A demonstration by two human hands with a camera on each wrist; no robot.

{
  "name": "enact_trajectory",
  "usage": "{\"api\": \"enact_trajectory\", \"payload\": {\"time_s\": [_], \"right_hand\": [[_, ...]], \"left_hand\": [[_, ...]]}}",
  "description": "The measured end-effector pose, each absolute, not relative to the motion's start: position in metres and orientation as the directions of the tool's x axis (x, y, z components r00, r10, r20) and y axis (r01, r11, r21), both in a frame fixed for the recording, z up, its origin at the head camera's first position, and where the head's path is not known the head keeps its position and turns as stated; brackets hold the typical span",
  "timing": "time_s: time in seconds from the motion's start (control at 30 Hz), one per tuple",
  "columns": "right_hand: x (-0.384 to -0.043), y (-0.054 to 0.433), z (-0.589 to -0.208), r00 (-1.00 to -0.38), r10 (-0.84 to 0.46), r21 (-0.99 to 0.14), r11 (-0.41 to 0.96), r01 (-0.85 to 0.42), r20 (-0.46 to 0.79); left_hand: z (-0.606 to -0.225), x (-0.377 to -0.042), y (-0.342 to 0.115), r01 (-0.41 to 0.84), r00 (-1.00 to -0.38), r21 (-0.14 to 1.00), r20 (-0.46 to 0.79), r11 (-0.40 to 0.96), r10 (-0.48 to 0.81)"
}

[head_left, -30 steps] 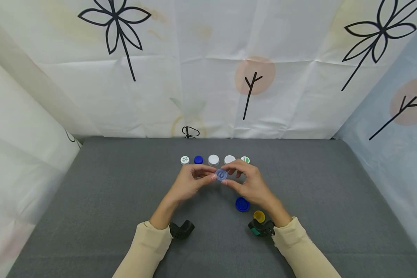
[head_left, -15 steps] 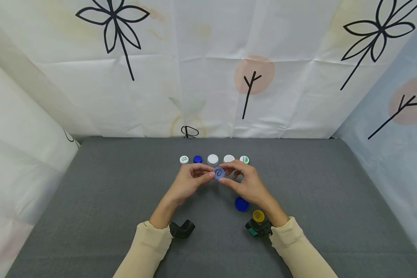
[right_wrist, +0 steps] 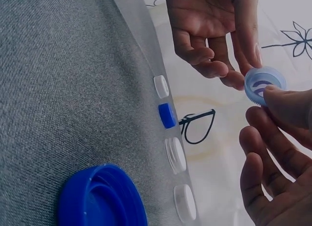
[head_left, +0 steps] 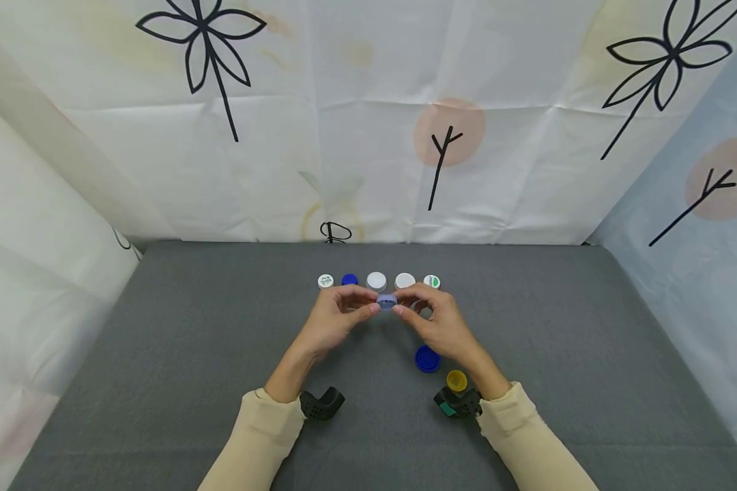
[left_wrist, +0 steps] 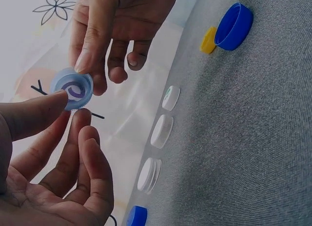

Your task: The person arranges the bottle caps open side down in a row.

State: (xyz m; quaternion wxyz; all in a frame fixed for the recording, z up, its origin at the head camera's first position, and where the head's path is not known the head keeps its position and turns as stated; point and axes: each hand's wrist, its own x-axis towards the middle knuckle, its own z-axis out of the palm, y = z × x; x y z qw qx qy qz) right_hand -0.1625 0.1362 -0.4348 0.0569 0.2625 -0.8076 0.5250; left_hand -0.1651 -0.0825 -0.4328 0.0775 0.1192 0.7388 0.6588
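A translucent light-blue bottle cap (head_left: 387, 301) is held above the table between both hands. My left hand (head_left: 338, 317) pinches its left edge between thumb and fingers. At the opposite edge, my right hand (head_left: 436, 316) pinches the same cap. The left wrist view shows the ribbed cap (left_wrist: 73, 88) with its hollow side and a purple mark inside. Below the right hand lie a larger blue cap (head_left: 427, 359) and a yellow cap (head_left: 457, 381), both hollow side up.
Behind the hands stands a row of caps: a white printed one (head_left: 325, 281), a small blue one (head_left: 349, 280), two white ones, (head_left: 377, 281) and a white-and-green one (head_left: 432, 281). A grey cloth covers the table (head_left: 190, 354); a patterned curtain (head_left: 368, 170) hangs behind.
The light-blue cap has tilted, from showing its round hollow face to a narrower, more edge-on view. My right thumb and fingers have shifted slightly on its rim.
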Motion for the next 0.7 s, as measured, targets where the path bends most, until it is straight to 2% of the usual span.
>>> {"api": "enact_trajectory", "payload": {"time_s": [0.33,0.7], "right_hand": [[-0.1637,0.1362,-0.4360,-0.809,-0.358,-0.764,0.299,-0.573,0.467],[-0.1642,0.1425,-0.4355,-0.815,-0.418,-0.805,0.263,-0.532,0.402]], "left_hand": [[-0.4306,-0.1651,-0.0846,0.009,-0.944,0.996,-0.019,0.085,0.328],[-0.4282,-0.1642,-0.0824,0.013,-0.940,0.996,-0.019,0.092,0.340]]}}
